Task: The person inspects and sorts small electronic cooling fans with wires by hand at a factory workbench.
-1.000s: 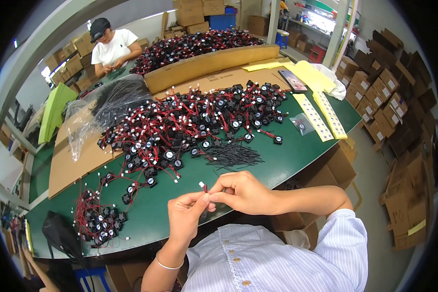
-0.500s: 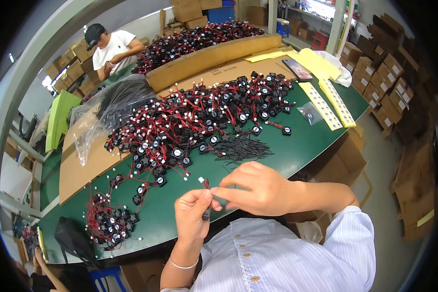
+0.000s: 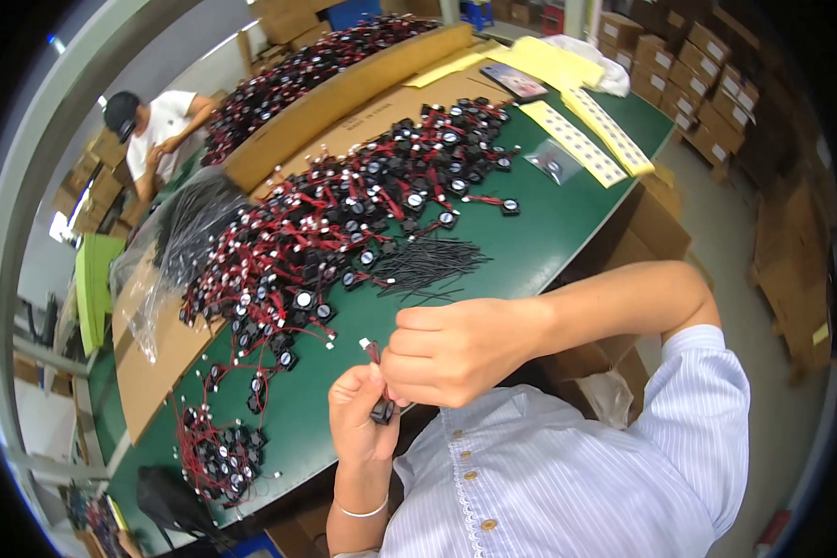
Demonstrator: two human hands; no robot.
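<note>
My left hand is closed on a small black fan, held upright between thumb and fingers. Its red and black wires rise above the thumb to a white connector. My right hand is closed against the wires and the left fingertips; whatever it pinches is hidden behind its fingers. Beyond the hands lies a bundle of thin black ties. A large pile of similar fans with red wires spreads behind the ties. To the left sits a smaller heap of fans.
The green table also bears flat cardboard, a clear plastic bag, yellow label strips, a phone and a small clear pouch. A co-worker is at the far left. Cartons stand at right.
My right hand has closed in around the wires, its fingers now curled near the left fingertips. More of the held fan shows below. The whole view has shifted and tilted.
</note>
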